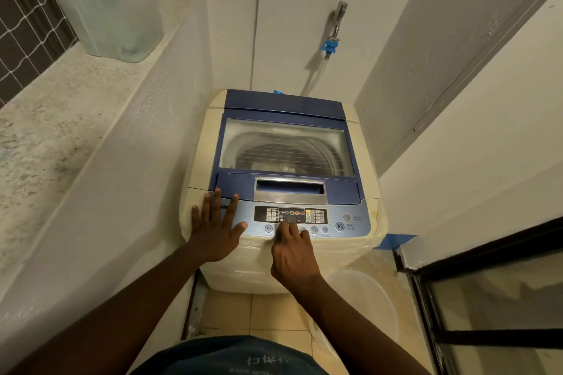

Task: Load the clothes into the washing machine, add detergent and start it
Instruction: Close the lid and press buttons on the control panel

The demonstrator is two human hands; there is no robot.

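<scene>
A cream top-loading washing machine (201,149) with a blue lid (286,105) stands in a narrow corner. The lid is down, and its window shows the steel drum with something dark at the bottom. The blue control panel (332,216) runs along the front, with some lights lit on its display. My left hand (214,228) lies flat and open on the panel's left end. My right hand (292,248) is curled, its index finger touching a button just below the display. The round start/pause button (340,226) sits to the right of that finger.
A clear plastic container (106,6) stands on the speckled stone ledge (54,119) at the left. A tap (330,46) with a blue fitting and hose hangs on the back wall. A translucent round tub (365,295) sits on the floor at the right, beside a dark-framed door (426,298).
</scene>
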